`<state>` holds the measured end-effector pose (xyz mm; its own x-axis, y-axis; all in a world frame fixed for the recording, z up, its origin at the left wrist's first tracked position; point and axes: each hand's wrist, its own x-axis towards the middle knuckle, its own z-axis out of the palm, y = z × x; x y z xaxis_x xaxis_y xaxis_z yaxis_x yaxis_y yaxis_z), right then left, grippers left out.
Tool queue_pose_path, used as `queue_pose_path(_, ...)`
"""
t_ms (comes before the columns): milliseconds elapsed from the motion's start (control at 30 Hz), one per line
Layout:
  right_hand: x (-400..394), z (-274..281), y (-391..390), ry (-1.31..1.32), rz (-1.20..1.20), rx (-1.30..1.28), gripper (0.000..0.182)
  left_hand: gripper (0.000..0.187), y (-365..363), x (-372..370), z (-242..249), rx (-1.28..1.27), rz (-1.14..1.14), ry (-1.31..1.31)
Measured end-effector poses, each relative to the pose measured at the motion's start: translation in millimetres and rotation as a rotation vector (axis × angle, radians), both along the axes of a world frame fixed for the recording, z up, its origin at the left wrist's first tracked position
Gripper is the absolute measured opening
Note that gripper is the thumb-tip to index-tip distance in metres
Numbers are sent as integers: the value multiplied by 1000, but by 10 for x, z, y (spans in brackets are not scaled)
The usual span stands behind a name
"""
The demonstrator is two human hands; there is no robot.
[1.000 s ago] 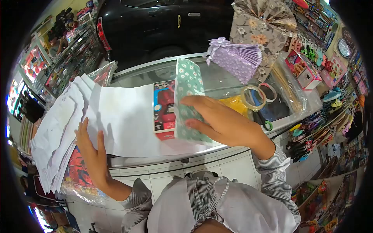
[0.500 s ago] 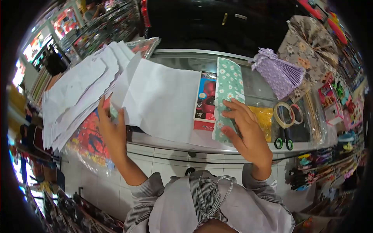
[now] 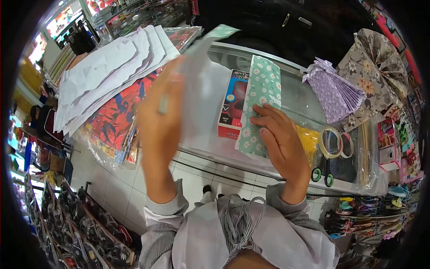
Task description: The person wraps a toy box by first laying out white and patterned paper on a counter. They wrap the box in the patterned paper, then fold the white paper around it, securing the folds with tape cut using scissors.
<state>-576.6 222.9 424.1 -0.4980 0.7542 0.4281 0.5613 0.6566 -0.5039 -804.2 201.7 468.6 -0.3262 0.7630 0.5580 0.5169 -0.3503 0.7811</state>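
Note:
A sheet of wrapping paper [image 3: 206, 116] lies white side up on the glass counter. Its right part is folded over, showing a green daisy print, and overlaps the right side of a red, black and blue toy box [image 3: 229, 105]. My right hand [image 3: 281, 136] rests on this green flap with fingers stretched out. On the left, my left hand [image 3: 159, 119] is blurred by motion, closed around the sheet's raised left part. The green underside shows at the far corner of that raised part. The left fingertips are smeared.
Scissors [image 3: 324, 172] and tape rolls [image 3: 331, 141] lie to the right, near a yellow packet [image 3: 308, 141]. Beyond are a purple pleated wrap [image 3: 333, 92] and a brown floral one [image 3: 365, 71]. Stacked white sheets [image 3: 107, 62] cover red plastic-wrapped packages [image 3: 121, 107] at left.
My left hand has taken the sheet's left edge and raised it toward the box. My right hand stays on the green flap. The view has shifted slightly.

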Motion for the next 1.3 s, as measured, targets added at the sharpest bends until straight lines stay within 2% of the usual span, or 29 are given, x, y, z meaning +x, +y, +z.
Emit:
queue_pose_path(100,11,29,-25,-49,-36,88,28,38,27,395,-37,156,-221,430)
queue_pose_path(133,11,34,-40,-71,-67,136,30,39,-18,524,-42,107,-257,483)
queue_pose_path(233,73,-85,-30,176,-3,-144,44,48,-122,792,-165,-21,-357,646)
queue_pose_path(267,96,-80,-85,115,-88,-121,58,56,-147,845,-242,-44,-403,711)
queue_pose_path(367,152,-381,-82,476,29,-353,64,70,-168,1006,-355,-7,-460,593)
queue_pose_path(433,94,-284,-173,755,64,-547,62,72,-155,1025,-357,-18,-478,600)
queue_pose_path(500,29,-190,-208,953,13,-520,54,68,-161,1024,-342,-10,-489,579)
queue_pose_path(600,122,-143,18,1178,-171,-573,44,74,-177,1030,-370,-62,-510,565)
queue_pose_path(700,134,-112,85,1345,-101,-338,44,74,-196,1036,-408,-52,-531,624)
queue_pose_path(733,150,-121,94,1313,-83,-279,40,68,-197,1023,-404,-66,-562,580)
queue_pose_path(833,153,-59,60,703,-304,-146,35,53,-159,921,-363,-80,-672,389)
queue_pose_path(900,168,-188,103,777,-235,-271,37,44,-83,717,-307,-62,-775,188)
queue_pose_path(1000,184,-258,98,822,-145,-337,41,28,-3,384,-168,-22,-548,320)
queue_pose_path(1067,202,-281,88,734,-200,-298,38,23,13,226,-164,-106,-448,342)
queue_pose_path(1200,258,-339,99,536,-273,-283,34,28,84,84,-308,-135,-356,270)
queue_pose_path(1300,223,-363,86,470,-309,-295,33,31,51,42,-466,-181,-458,155)
